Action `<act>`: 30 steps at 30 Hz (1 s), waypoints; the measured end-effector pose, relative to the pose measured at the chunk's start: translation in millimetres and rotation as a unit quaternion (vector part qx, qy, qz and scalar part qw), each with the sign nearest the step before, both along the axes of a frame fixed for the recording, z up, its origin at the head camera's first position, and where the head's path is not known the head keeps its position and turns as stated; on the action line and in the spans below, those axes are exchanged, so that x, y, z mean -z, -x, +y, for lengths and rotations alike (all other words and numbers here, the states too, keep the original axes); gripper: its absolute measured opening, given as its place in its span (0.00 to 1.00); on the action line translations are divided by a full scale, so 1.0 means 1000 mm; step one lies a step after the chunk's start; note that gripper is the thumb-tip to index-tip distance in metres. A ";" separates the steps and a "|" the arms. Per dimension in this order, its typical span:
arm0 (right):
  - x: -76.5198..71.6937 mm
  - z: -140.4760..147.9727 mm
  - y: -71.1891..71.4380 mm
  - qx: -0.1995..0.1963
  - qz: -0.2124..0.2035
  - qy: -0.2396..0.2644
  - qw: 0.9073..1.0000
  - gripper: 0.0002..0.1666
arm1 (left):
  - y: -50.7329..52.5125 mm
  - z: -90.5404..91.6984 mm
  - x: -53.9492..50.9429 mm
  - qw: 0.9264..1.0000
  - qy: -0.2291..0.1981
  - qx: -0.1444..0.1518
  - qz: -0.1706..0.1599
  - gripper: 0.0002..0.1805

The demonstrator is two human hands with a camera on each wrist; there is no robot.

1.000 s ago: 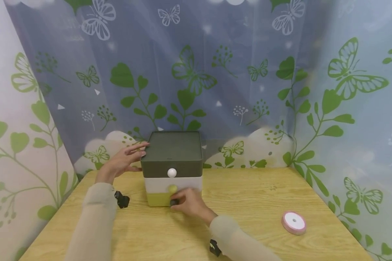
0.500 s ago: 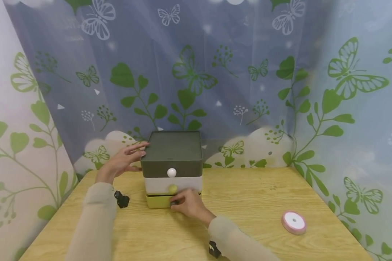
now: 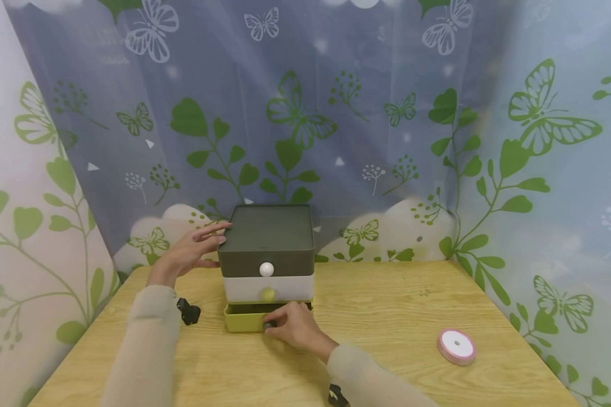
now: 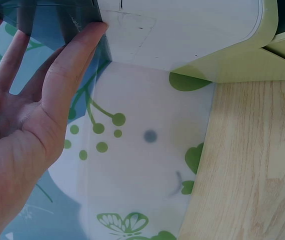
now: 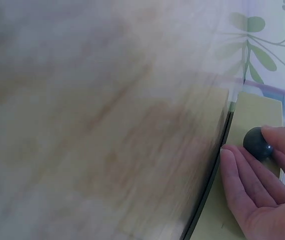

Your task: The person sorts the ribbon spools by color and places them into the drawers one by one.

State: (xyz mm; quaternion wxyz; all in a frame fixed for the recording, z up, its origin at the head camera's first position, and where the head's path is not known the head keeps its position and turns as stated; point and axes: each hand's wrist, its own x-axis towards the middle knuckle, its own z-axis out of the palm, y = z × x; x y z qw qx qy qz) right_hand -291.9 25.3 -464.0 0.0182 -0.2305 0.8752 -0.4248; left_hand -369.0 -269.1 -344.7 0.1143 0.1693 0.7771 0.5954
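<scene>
A small three-tier drawer box (image 3: 272, 229) stands on the table, dark green on top, white in the middle, yellow-green at the bottom. Its bottom drawer (image 3: 244, 320) is pulled partway out, and a dark gap shows behind its front. My right hand (image 3: 300, 329) pinches that drawer's dark round knob (image 5: 257, 143) between thumb and fingers. Against the box's left side rests my left hand (image 3: 185, 255), its fingers spread and fairly straight; the left wrist view shows the fingertips at the dark upper tier. A white knob (image 3: 267, 269) and a yellow-green knob (image 3: 268, 294) mark the upper drawers.
A pink-rimmed white spool (image 3: 456, 346) lies on the right of the wooden table (image 3: 387, 305). Black wrist devices show beside the left sleeve (image 3: 188, 311) and under the right sleeve (image 3: 338, 394). A butterfly-patterned curtain (image 3: 366, 113) hangs behind and at both sides.
The bottom drawer has come from closed to partly out toward me, with my right hand moving along on its knob. My left hand has stayed on the box's side.
</scene>
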 end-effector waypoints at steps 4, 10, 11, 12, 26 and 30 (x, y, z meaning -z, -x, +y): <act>0.000 0.002 -0.007 -0.005 0.002 0.003 1.000 0.11 | 0.000 0.000 0.000 1.000 -0.002 0.001 0.001 0.35; 0.001 0.004 -0.017 -0.006 -0.002 0.005 1.000 0.11 | 0.001 0.000 0.000 1.000 0.002 0.001 0.002 0.35; 0.001 0.004 -0.019 -0.004 -0.003 0.005 1.000 0.12 | 0.001 0.000 0.000 1.000 0.003 0.000 0.001 0.35; 0.001 0.004 -0.022 -0.004 -0.003 0.007 1.000 0.12 | 0.001 0.000 -0.001 1.000 0.004 0.000 0.001 0.35; 0.001 0.005 -0.056 -0.033 -0.014 0.026 0.999 0.12 | 0.001 0.000 0.000 1.000 0.003 -0.003 -0.001 0.35; 0.001 0.006 -0.064 -0.035 -0.021 0.024 0.999 0.12 | 0.000 0.001 0.000 1.000 0.003 -0.004 -0.001 0.35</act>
